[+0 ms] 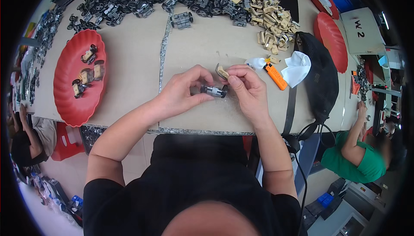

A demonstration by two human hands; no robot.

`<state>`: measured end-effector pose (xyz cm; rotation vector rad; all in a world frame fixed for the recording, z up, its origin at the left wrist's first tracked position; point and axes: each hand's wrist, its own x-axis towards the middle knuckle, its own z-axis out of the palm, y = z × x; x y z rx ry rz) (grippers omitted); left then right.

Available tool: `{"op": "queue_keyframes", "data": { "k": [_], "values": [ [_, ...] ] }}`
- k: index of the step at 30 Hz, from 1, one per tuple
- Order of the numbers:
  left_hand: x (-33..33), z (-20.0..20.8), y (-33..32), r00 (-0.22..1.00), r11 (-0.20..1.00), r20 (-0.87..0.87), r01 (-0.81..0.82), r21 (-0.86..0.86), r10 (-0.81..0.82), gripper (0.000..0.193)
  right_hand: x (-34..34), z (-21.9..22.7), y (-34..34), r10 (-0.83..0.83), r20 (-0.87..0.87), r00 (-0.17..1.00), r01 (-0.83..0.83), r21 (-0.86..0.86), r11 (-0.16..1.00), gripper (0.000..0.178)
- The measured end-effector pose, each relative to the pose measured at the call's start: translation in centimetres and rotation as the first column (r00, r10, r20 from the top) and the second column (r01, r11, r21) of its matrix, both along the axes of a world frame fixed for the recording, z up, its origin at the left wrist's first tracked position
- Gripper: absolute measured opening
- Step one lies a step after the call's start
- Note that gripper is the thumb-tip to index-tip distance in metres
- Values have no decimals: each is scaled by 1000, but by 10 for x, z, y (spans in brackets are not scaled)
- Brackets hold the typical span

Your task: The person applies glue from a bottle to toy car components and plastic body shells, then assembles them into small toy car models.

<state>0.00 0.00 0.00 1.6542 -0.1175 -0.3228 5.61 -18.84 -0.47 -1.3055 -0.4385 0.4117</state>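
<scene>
While left hand pinches grey wheeled chassis just above table edge, right hand grips its other end, fingertips closed on tan shell piece. Red tray left, orange lighter right.

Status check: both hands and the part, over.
Left hand holds grey wheeled chassis. Right hand pinches tan shell above it. Nothing between them.
</scene>
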Motion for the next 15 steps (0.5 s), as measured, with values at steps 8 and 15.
{"op": "queue_keyframes", "data": {
  "k": [8, 15],
  "values": [
    [3, 6, 8, 994, 993, 89, -51, -111, 61, 34, 0, 11, 5, 52, -20, 998, -54, -143, 988, 10],
    [4, 7, 6, 992, 997, 113, -46, -60, 52, 43, 3, 11, 3, 77, 51, 996, -62, -248, 967, 7]
  ]
}}
